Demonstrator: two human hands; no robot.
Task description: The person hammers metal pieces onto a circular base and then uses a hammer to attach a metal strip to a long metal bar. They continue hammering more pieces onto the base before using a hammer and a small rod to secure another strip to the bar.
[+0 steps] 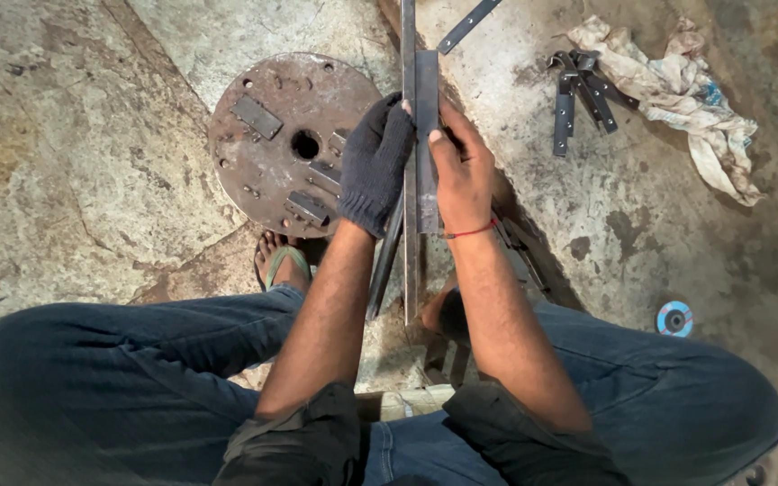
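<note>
My left hand [375, 162] wears a dark knit glove and grips a long flat steel bar [409, 36] that runs up and down the middle of the view. My bare right hand [463, 171], with a red thread at the wrist, presses a shorter flat steel strip [427, 81] flat against the right side of that long bar. Both pieces are held upright between my knees, above the concrete floor. Another dark bar [384, 265] slants below my left wrist.
A rusty round steel plate [263, 171] with bolted-on blocks and a centre hole lies on the floor at left, by my sandalled foot [281, 261]. Several short metal strips [578, 94] and a crumpled cloth [686, 90] lie at the upper right. A blue grinding disc [674, 319] sits at right.
</note>
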